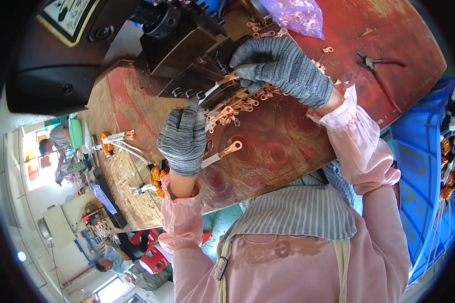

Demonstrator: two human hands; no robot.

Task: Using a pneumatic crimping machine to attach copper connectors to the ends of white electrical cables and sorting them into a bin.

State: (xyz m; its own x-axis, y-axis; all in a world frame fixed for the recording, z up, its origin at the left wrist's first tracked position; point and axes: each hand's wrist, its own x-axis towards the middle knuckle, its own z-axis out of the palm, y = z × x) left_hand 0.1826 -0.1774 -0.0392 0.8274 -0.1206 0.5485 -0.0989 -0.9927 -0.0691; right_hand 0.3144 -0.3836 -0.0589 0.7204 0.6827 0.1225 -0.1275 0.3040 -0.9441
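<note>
In a grey knitted glove, my left hand [182, 136] is closed around a white-sleeved cable [210, 94], its fingertips just below the press. The cable's upper end meets a copper cable lug [227, 79] at the dark metal jaws of the press [189, 63]. My right hand [283, 68], gloved alike, bends over that end with thumb and fingers pinched at the lug; the fingers partly hide the contact. Another lug [232, 147] on a white sleeve sticks out beside my left hand. Loose copper lugs [245, 105] lie heaped between my hands, along the press base.
Red-handled pliers [374, 65] and a clear plastic bag of lugs [298, 17] lie on the worn red table [283, 136]. Copper coils with white leads [158, 178] sit at the left. A blue crate [414, 166] with more coils stands at my right. Other people are in the background.
</note>
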